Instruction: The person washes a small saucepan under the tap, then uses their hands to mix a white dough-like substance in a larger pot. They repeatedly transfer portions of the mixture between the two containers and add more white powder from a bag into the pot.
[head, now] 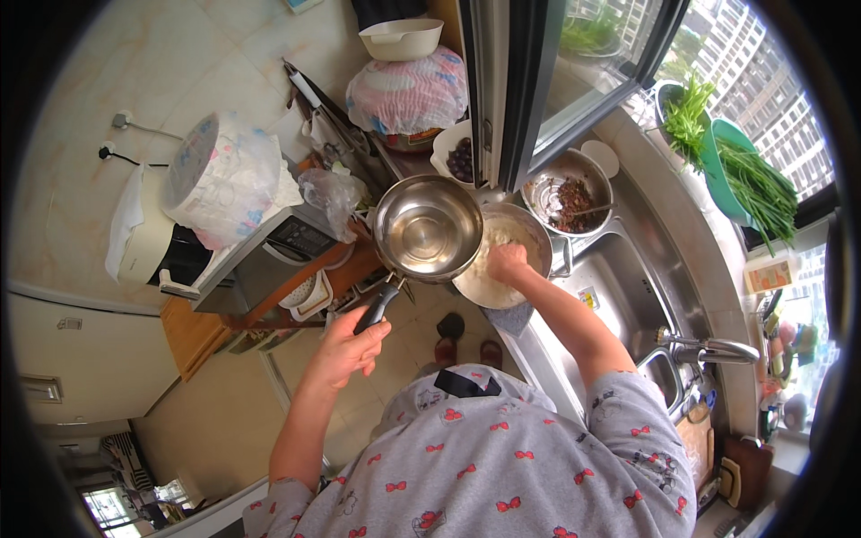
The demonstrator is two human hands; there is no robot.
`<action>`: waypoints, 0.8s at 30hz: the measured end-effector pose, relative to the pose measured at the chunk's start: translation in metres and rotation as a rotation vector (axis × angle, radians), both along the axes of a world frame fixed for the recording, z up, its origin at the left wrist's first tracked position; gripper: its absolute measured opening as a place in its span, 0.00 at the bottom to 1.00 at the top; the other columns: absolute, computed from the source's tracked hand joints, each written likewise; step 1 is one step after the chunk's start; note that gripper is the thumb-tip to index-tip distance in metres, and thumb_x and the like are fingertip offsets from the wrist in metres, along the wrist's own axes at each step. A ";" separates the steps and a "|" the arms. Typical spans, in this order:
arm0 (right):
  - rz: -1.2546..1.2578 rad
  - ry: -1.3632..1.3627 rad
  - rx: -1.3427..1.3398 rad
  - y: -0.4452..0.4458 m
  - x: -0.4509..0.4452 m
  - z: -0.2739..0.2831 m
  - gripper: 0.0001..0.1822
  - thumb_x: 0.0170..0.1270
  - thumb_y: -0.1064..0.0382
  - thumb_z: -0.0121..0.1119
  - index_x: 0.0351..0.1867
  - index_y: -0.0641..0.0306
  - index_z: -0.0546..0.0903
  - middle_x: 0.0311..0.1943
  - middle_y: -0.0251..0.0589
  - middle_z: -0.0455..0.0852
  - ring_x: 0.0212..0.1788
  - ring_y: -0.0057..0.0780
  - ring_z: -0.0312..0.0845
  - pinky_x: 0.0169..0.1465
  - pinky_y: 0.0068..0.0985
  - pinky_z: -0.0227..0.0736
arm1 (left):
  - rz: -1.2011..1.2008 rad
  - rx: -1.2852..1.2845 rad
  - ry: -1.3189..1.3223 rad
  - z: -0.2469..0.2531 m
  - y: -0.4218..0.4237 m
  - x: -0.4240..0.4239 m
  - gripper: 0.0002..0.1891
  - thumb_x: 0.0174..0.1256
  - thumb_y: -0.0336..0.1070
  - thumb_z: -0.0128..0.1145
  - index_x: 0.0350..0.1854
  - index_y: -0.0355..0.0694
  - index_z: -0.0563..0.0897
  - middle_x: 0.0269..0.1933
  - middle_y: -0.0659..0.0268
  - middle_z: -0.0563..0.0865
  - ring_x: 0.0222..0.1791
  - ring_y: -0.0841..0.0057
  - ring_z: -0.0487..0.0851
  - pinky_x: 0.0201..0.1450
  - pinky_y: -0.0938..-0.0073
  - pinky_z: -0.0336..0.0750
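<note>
My left hand grips the black handle of a stainless steel saucepan. I see only bare, shiny metal inside the pan, held beside and partly over a large metal pot. Down in that pot, my right hand touches a pale floury mixture; its fingertips are hidden, so I cannot tell whether they hold any. Just beyond the pot stands a steel bowl of dark chopped filling with a spoon handle sticking out.
An open window sash juts in above the pots. On the right is a steel sink with a faucet. Greens fill containers on the sill. A microwave stands left, and a white bowl of dark fruit sits behind.
</note>
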State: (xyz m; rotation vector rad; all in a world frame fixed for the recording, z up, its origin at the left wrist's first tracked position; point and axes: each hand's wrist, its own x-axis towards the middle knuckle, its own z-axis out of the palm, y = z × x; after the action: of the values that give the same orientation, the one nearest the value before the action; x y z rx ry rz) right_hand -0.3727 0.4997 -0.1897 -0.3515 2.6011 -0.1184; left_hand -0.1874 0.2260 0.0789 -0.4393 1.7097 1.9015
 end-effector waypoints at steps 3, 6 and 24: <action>0.006 -0.024 -0.007 -0.002 0.020 0.030 0.17 0.56 0.60 0.61 0.48 0.59 0.83 0.50 0.48 0.84 0.55 0.46 0.80 0.55 0.43 0.75 | 0.007 0.016 -0.010 -0.001 0.001 0.000 0.10 0.72 0.40 0.59 0.35 0.44 0.73 0.18 0.80 0.65 0.14 0.92 0.61 0.16 0.84 0.63; 0.005 0.096 0.019 0.007 0.029 0.054 0.26 0.57 0.56 0.61 0.60 0.54 0.77 0.60 0.50 0.75 0.66 0.46 0.69 0.60 0.46 0.68 | -0.003 0.031 -0.011 -0.002 -0.001 0.000 0.09 0.71 0.39 0.59 0.37 0.43 0.74 0.18 0.80 0.66 0.13 0.92 0.61 0.17 0.84 0.63; 0.294 0.007 0.337 -0.031 0.047 0.024 0.35 0.62 0.52 0.60 0.73 0.43 0.66 0.80 0.38 0.45 0.78 0.64 0.29 0.65 0.78 0.41 | -0.014 0.011 -0.012 -0.006 0.004 -0.004 0.09 0.71 0.39 0.60 0.40 0.41 0.75 0.18 0.79 0.67 0.13 0.92 0.62 0.16 0.84 0.64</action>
State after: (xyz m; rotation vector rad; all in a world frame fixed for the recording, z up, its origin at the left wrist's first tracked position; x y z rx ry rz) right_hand -0.3256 0.4682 -0.1660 -0.6015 2.4836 0.4170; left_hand -0.1914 0.2298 0.0732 -0.4330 1.6890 1.8942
